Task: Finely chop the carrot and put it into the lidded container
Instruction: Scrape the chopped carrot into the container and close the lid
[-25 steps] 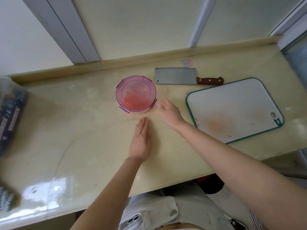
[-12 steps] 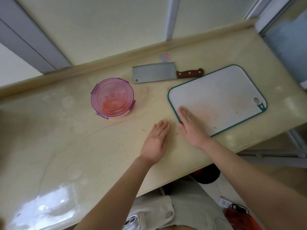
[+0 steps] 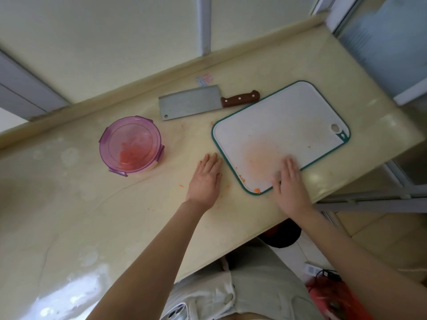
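A round container with a purple lid (image 3: 130,145) stands on the counter at the left, chopped orange carrot showing through the lid. A white cutting board with a green rim (image 3: 280,132) lies to the right, stained orange, with a few carrot bits (image 3: 257,190) near its front corner. My left hand (image 3: 204,180) lies flat on the counter just left of the board, fingers straight. My right hand (image 3: 290,184) rests flat on the board's front edge, fingers straight.
A cleaver with a brown wooden handle (image 3: 196,101) lies behind the board, blade toward the container. Small carrot scraps (image 3: 181,185) dot the beige counter (image 3: 76,204). The counter's front edge runs just below my hands; a wall ledge bounds the back.
My right hand has moved rightward from beside the container onto the cutting board. My left hand slid right along the counter to the board's left edge. The view shifted right.
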Action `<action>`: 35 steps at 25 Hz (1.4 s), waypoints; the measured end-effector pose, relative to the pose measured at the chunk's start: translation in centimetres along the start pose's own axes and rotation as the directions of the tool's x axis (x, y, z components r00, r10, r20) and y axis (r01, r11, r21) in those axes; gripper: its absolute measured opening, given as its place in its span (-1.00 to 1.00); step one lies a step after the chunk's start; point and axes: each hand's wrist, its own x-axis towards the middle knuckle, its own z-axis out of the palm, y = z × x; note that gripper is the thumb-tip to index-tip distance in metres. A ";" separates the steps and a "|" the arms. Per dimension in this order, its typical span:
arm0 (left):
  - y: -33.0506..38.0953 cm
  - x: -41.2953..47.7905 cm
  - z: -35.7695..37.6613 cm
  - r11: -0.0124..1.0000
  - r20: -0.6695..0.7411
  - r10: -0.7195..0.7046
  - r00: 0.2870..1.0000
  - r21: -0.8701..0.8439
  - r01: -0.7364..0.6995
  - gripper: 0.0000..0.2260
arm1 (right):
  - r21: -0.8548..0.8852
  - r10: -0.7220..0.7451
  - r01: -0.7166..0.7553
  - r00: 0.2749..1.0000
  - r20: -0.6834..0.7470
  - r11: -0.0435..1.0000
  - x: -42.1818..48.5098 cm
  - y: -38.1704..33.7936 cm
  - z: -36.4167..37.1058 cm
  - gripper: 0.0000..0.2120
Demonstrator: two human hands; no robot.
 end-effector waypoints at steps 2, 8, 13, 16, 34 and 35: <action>0.1 0.0 0.0 1.000 -0.011 -0.015 1.000 -0.022 0.014 -0.61 | -0.024 0.064 -0.064 0.998 0.000 0.998 -1.4 -1.7 2.0 -0.26; 0.2 0.1 -0.2 0.997 -0.030 -0.026 0.999 -0.072 0.023 -0.63 | 0.313 -0.336 0.281 0.932 0.137 0.907 -4.0 -5.2 1.5 -0.46; 0.4 0.1 -0.2 0.997 -0.029 -0.030 0.999 -0.068 0.028 -0.64 | 0.030 -0.352 0.352 0.922 0.164 0.936 1.8 -4.9 1.5 -0.48; 0.8 0.1 -0.4 0.997 -0.012 -0.049 0.999 -0.054 0.048 -0.63 | -0.060 -0.455 0.469 0.876 0.158 0.881 0.1 -4.3 2.5 -0.51; 9.7 0.7 1.0 0.518 0.109 -0.573 0.812 -0.720 0.462 -0.83 | 0.063 0.102 -0.106 0.992 0.073 0.992 3.6 3.3 -2.3 -0.45; 10.1 0.8 1.0 0.471 0.108 -0.594 0.797 -0.757 0.454 -0.83 | 0.064 -0.006 0.001 0.996 0.087 0.998 2.1 1.7 -1.4 -0.46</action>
